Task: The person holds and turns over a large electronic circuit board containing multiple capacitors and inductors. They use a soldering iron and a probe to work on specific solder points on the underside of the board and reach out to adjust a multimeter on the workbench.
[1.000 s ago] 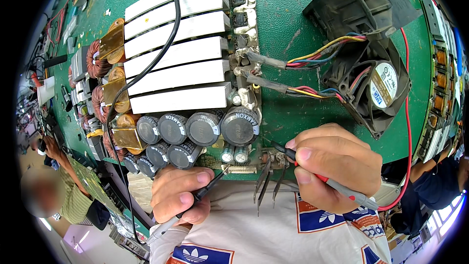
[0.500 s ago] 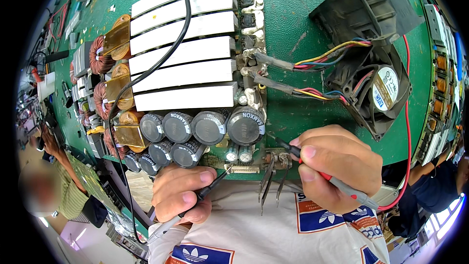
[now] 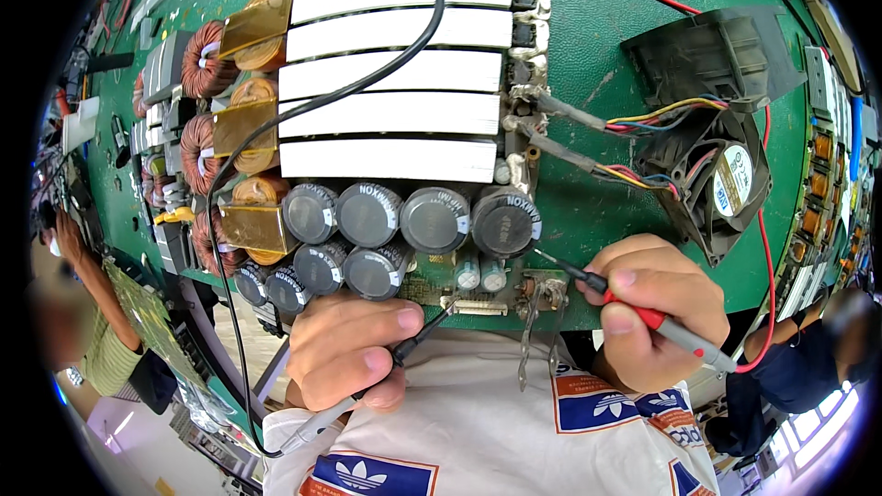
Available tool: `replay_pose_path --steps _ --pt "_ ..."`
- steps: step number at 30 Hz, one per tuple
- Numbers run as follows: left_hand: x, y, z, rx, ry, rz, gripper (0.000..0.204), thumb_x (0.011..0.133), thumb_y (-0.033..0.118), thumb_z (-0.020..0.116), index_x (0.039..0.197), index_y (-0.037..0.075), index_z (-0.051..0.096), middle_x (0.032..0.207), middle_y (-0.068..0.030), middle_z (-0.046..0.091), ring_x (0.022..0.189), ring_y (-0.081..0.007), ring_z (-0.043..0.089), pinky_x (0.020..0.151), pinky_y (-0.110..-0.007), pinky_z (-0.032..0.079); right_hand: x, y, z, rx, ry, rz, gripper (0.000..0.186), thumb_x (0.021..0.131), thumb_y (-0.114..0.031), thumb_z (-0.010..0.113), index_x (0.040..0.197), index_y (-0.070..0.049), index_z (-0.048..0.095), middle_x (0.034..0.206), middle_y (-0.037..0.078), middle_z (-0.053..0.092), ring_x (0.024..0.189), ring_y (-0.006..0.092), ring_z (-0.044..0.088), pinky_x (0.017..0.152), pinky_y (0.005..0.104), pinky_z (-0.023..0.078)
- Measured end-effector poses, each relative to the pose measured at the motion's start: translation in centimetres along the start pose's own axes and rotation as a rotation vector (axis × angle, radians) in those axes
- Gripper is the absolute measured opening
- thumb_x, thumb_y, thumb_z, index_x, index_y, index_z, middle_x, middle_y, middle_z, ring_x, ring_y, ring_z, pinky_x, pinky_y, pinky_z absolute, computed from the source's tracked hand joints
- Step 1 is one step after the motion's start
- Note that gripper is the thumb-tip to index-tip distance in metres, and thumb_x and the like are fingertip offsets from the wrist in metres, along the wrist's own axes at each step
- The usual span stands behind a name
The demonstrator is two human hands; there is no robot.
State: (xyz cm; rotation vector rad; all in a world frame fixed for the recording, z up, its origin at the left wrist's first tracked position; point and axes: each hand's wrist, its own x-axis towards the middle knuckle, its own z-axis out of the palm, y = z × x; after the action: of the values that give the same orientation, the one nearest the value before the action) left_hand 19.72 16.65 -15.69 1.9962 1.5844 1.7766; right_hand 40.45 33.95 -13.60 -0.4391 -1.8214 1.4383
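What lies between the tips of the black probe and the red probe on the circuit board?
In the head view, between the black probe and the red probe: two small pale-green capacitors and a white connector strip.

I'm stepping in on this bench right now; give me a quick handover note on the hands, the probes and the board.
Left hand holds the black probe, tip at the white connector on the board's near edge.
Right hand holds the red probe, tip just below the rightmost big capacitor.
Board lies on the green bench; fan to the right, wired to it.
Done: both probes placed. Left: no meter in view, so the reading cannot be checked.

green workbench (image 3: pixel 634 211), bright window (image 3: pixel 808 422)
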Motion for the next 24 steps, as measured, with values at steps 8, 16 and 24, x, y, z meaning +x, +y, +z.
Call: replay_pose_path --steps 8,16,24 --pt "0.4 0.5 -0.5 -0.033 -0.081 -0.059 0.034 0.102 0.027 0.049 0.122 0.0 0.048 0.092 -0.0226 0.069 0.064 -0.0288 0.07 0.051 -0.033 0.057 -0.8 -0.1 1.1 0.133 0.253 0.033 0.019 0.09 -0.008 0.063 0.1 0.005 0.054 0.08 0.016 0.059 0.066 0.0205 0.057 0.055 0.0299 0.049" --pt "3.6 1.2 -0.8 -0.149 -0.323 -0.178 0.042 0.079 0.011 0.079 0.115 0.001 0.059 0.098 -0.0238 0.07 0.078 -0.0336 0.07 0.064 -0.038 0.056 -1.0 -0.7 1.7 0.139 0.326 0.129 0.025 0.093 -0.02 0.062 0.098 0.003 0.053 0.068 0.012 0.056 0.059 0.0186 0.055 0.054 0.0287 0.045" --pt "3.1 1.0 0.4 -0.096 -0.204 -0.186 0.028 0.074 0.006 0.08 0.097 -0.005 0.069 0.088 -0.0191 0.071 0.072 -0.0269 0.071 0.059 -0.032 0.058 -0.9 -0.2 1.1 0.177 0.271 0.084 0.022 0.094 -0.016 0.057 0.098 0.005 0.052 0.068 0.014 0.057 0.058 0.0199 0.054 0.054 0.0305 0.046"
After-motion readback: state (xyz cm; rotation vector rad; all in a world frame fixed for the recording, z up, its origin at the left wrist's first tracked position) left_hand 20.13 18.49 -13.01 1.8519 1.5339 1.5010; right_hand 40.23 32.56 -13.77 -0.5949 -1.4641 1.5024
